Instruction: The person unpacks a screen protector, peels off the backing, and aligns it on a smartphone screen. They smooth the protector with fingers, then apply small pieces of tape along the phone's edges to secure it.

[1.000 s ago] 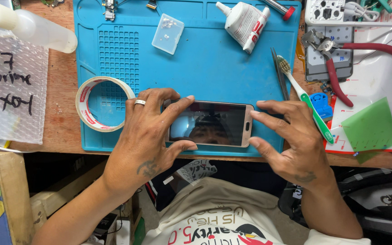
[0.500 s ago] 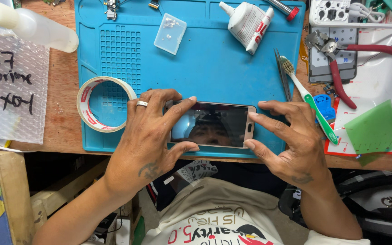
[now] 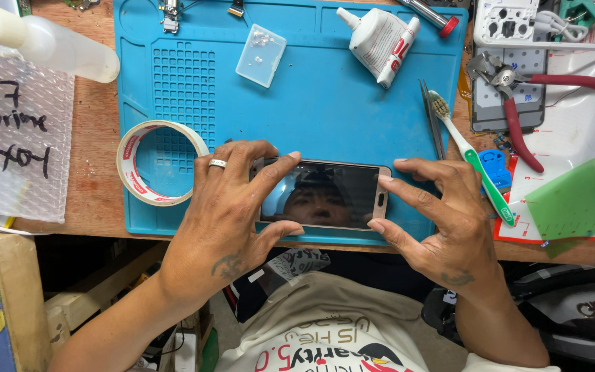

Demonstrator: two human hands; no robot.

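A smartphone (image 3: 325, 194) with a dark glossy screen and gold frame lies lengthwise at the near edge of a blue silicone work mat (image 3: 325, 103). My left hand (image 3: 232, 207), a ring on one finger, grips the phone's left end, with fingers over the top edge and thumb under the bottom edge. My right hand (image 3: 435, 213) pinches the right end between fingertips and thumb.
A roll of tape (image 3: 154, 162) lies left of my left hand. On the mat are a small clear box (image 3: 261, 55), a white glue tube (image 3: 380, 41), tweezers (image 3: 434, 120) and a green-handled toothbrush (image 3: 473, 162). Red-handled pliers (image 3: 518, 114) and a green card (image 3: 567, 201) lie right. A squeeze bottle (image 3: 49, 45) and bubble-wrap bag (image 3: 22, 138) lie left.
Both hands keep hold of the phone in the same place; fingers have shifted only slightly along its edges.
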